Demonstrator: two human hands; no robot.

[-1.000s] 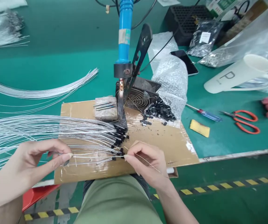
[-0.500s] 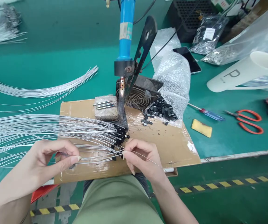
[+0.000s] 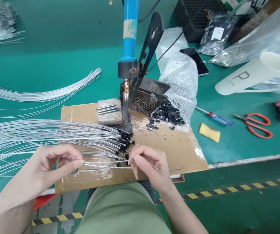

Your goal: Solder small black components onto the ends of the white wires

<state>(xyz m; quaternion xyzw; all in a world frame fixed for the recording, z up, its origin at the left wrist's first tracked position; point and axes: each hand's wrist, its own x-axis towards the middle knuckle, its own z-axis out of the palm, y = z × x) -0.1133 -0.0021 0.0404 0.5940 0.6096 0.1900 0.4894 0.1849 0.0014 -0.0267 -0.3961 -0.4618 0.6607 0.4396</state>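
My left hand (image 3: 62, 164) pinches thin white wires between thumb and fingers above the cardboard's front left. These wires stretch right to my right hand (image 3: 145, 162), whose thumb and fingers are closed on them, with a thin strand trailing toward the wrist. Behind both hands lies a wide bundle of white wires (image 3: 81, 130), its right ends tipped with black connectors (image 3: 124, 142). A blue-handled iron (image 3: 129, 42) stands in a holder over the cardboard (image 3: 174, 156), its metal tip pointing down just behind the connectors.
Loose black pieces (image 3: 170, 113) lie beside bubble wrap (image 3: 181, 84). To the right are a screwdriver (image 3: 219, 118), yellow sponge (image 3: 209, 132), orange-handled scissors (image 3: 259, 123), a white mug (image 3: 254, 74) and a phone (image 3: 196, 61). Another wire bundle (image 3: 44, 94) lies at back left.
My right thumb has shifted slightly on the wires. My left hand keeps its pinch. The whole view has moved a little.
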